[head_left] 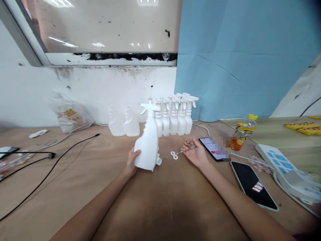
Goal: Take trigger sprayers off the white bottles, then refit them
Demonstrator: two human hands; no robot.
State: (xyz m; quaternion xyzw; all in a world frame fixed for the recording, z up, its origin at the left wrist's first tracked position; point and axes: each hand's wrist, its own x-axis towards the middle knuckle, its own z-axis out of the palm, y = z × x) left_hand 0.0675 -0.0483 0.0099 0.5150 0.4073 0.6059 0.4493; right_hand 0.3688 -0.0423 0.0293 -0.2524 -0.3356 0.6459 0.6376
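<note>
A white spray bottle (147, 144) with its trigger head on is gripped low on its side by my left hand (130, 162), fingers closed around it, slightly tilted. Just right of its base, a small white tubular part (158, 160) shows, partly hidden by the bottle. My right hand (196, 152) rests palm up on the table, closed on a slim tool (188, 148) with a clear handle and a thin metal shaft; it looks like a small screwdriver. Its tip points at two flat white washers (175, 157) lying on the tabletop.
Several finished-looking spray bottles (174, 120) stand along the wall, beside two headless bottles (131, 124). On the right lie two phones (253, 184), a drink bottle (243, 132) and a power strip (283, 167). Black cables (54, 164) and a plastic bag (71, 115) are leftward.
</note>
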